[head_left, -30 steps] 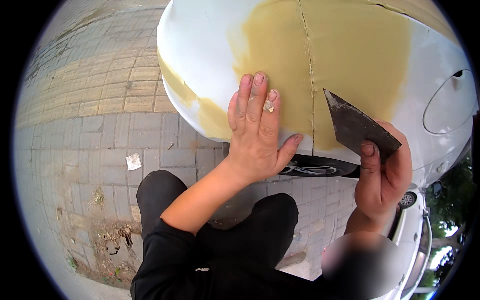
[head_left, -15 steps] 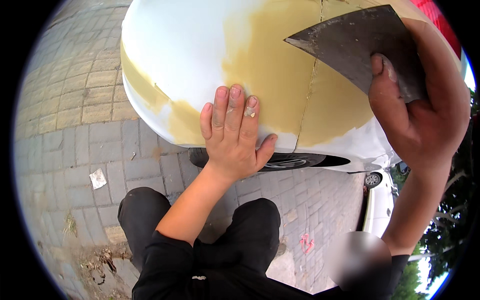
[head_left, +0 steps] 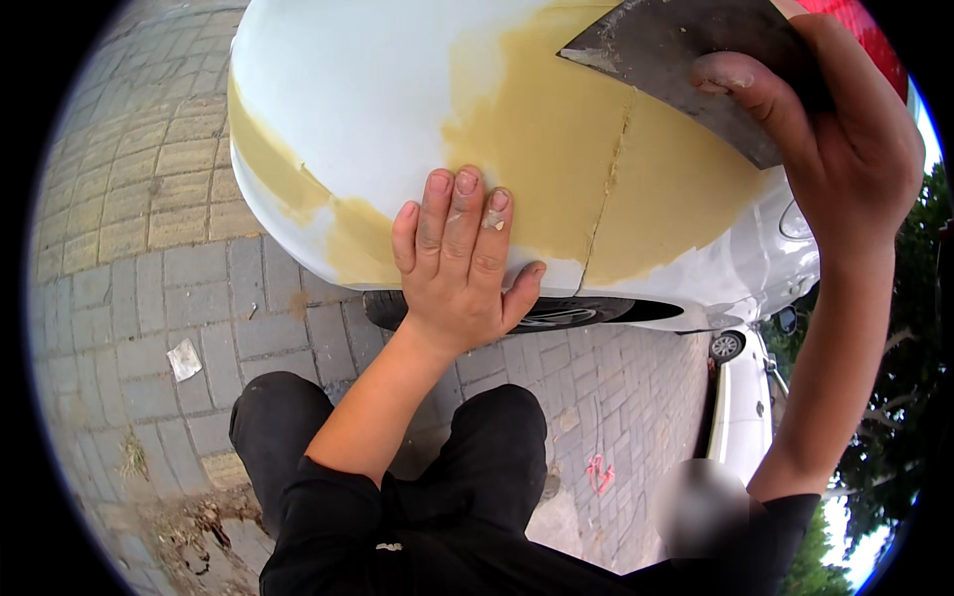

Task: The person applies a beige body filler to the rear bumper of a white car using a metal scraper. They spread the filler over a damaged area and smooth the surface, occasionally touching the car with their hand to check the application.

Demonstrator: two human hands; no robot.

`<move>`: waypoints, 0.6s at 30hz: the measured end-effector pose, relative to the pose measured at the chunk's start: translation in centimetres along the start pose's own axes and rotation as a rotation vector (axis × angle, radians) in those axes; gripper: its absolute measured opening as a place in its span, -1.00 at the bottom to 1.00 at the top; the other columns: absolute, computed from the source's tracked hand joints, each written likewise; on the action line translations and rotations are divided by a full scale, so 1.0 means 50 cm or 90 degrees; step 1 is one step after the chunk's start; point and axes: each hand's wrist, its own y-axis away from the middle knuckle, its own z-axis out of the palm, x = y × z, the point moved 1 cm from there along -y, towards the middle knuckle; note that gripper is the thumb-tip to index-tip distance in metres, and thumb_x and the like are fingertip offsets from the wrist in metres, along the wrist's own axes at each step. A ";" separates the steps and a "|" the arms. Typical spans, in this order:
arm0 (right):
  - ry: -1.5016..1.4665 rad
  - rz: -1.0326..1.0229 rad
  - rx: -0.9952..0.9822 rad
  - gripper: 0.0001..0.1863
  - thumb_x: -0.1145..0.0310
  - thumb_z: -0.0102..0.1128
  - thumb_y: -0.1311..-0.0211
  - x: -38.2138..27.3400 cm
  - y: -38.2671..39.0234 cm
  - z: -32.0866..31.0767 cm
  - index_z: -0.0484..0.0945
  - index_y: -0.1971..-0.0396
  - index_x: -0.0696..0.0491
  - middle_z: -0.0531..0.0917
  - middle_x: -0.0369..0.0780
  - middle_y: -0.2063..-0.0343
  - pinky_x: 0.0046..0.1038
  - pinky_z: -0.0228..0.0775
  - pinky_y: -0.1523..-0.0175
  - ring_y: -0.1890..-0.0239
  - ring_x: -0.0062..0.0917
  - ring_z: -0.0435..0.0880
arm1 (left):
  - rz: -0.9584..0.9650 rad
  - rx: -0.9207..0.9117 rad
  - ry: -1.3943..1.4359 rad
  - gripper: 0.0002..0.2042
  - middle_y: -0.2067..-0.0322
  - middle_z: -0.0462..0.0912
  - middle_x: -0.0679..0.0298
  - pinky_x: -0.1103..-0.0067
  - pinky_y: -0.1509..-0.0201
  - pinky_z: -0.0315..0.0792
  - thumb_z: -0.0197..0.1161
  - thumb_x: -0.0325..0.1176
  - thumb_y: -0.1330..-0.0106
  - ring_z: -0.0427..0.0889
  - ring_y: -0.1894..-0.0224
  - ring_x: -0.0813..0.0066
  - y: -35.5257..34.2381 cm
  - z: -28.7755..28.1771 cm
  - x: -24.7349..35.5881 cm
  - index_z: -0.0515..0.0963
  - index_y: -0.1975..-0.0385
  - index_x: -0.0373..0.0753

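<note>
In front of me is a white car's rounded body corner (head_left: 338, 89), with yellowish-tan filler (head_left: 547, 149) spread across it. A thin seam runs through the filler. My left hand (head_left: 462, 268) lies flat on the panel's lower part, fingers extended and flecked with dried putty; it holds nothing. At upper right my right hand (head_left: 845, 139) grips a wide dark metal putty scraper (head_left: 686, 60), thumb on its near face and the other fingers mostly hidden behind. The blade lies over the filler's upper right; whether its edge touches cannot be made out.
Below the panel shows a car tyre (head_left: 556, 313). Grey paving (head_left: 199, 328) surrounds my knees, with a white scrap (head_left: 184, 360) on the left and a red mark (head_left: 599, 475) on the right. Another white car (head_left: 740, 397) stands at right, near trees (head_left: 909, 328).
My right hand has moved upward with the scraper, its thumb now pointing more to the left. My left hand stays on the panel; the whole view has shifted slightly.
</note>
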 end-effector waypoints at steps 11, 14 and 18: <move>0.064 0.015 -0.002 -0.61 0.30 0.53 -0.19 -0.007 -0.008 -0.009 0.62 0.12 0.25 0.74 -0.21 0.44 -0.56 0.58 0.22 0.39 -0.54 0.73 | 0.001 -0.009 -0.003 -0.24 -0.48 0.24 -0.25 0.02 -0.56 -0.10 0.13 0.03 -0.41 0.16 -0.54 -0.29 0.000 -0.001 -0.003 0.29 -0.45 -0.45; 0.088 0.018 -0.009 -0.61 0.28 0.54 -0.16 -0.013 -0.007 -0.009 0.64 0.15 0.23 0.73 -0.21 0.46 -0.55 0.56 0.25 0.41 -0.54 0.71 | -0.004 -0.016 -0.001 -0.24 -0.48 0.24 -0.24 0.02 -0.56 -0.10 0.15 0.02 -0.40 0.16 -0.54 -0.28 -0.001 -0.003 -0.002 0.29 -0.45 -0.44; 0.109 0.024 -0.010 -0.61 0.25 0.57 -0.12 -0.023 -0.008 -0.008 0.65 0.20 0.21 0.71 -0.22 0.48 -0.54 0.54 0.28 0.44 -0.54 0.69 | -0.001 -0.004 0.006 -0.24 -0.48 0.24 -0.23 0.02 -0.56 -0.10 0.16 0.02 -0.40 0.16 -0.55 -0.28 -0.002 -0.002 -0.004 0.29 -0.45 -0.44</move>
